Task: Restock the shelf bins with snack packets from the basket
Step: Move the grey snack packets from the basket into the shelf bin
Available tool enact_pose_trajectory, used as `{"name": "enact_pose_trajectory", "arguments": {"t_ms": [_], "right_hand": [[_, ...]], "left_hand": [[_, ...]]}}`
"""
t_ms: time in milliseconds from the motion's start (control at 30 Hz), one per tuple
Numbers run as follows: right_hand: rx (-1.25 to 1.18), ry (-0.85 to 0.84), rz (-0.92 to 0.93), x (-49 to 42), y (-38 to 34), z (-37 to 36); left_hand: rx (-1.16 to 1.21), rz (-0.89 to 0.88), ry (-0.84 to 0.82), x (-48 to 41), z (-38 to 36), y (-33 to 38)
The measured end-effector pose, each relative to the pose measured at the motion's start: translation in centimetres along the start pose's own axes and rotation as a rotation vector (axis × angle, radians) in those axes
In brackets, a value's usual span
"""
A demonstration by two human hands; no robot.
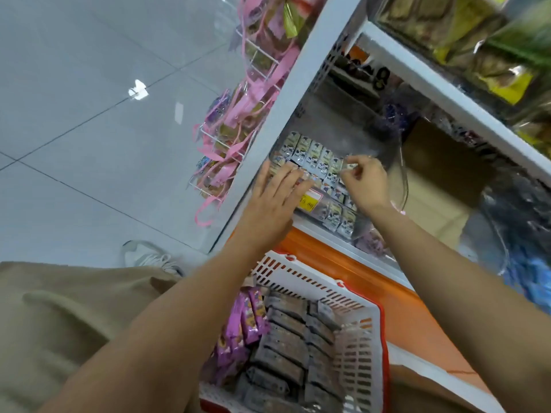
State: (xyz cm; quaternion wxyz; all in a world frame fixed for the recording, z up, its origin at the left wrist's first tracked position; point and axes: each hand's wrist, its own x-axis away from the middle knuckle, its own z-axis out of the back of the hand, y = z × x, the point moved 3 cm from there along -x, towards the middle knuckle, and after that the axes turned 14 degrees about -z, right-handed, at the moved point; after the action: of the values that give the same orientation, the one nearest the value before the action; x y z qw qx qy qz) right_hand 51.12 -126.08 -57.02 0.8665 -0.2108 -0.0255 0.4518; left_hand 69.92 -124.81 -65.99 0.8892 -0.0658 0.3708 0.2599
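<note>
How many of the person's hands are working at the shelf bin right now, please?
2. The left hand rests with straight fingers on the packets at the row's left end; the right hand pinches a packet at its right end.

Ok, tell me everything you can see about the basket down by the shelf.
The basket is white plastic with slotted walls and an orange-red outer edge, upright and open-topped, low in the view beside the orange shelf base. Purple packets stand at its left; grey packets fill the rest in rows. The left forearm crosses its near left corner. The left hand and the right hand, pinching a small packet, are up at the clear shelf bin, not touching it.
</note>
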Motion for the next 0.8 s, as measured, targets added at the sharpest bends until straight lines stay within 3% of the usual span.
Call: {"name": "enact_pose_trajectory", "arguments": {"t_ms": [200,333,567,700,800], "right_hand": [[-0.296,-0.105,0.261,6.7,0.4,3.1],[-0.308,-0.141,0.311,10.3,4.1,2.7],[-0.193,-0.286,0.105,14.9,14.1,-2.3],[-0.05,-0.466,0.002,17.0,19.3,-5.8],[0.051,-0.611,-0.053,18.8,22.1,-7.5]], "left_hand": [[-0.07,0.096,-0.23,0.0,1.7,1.9],[-0.095,0.113,-0.232,0.5,1.8,4.4],[-0.046,-0.146,-0.331,2.0,-1.5,10.3],[0.058,-0.121,-0.697,4.1,-4.4,11.4],[0.036,-0.078,-0.868,4.9,-6.2,11.6]]}}
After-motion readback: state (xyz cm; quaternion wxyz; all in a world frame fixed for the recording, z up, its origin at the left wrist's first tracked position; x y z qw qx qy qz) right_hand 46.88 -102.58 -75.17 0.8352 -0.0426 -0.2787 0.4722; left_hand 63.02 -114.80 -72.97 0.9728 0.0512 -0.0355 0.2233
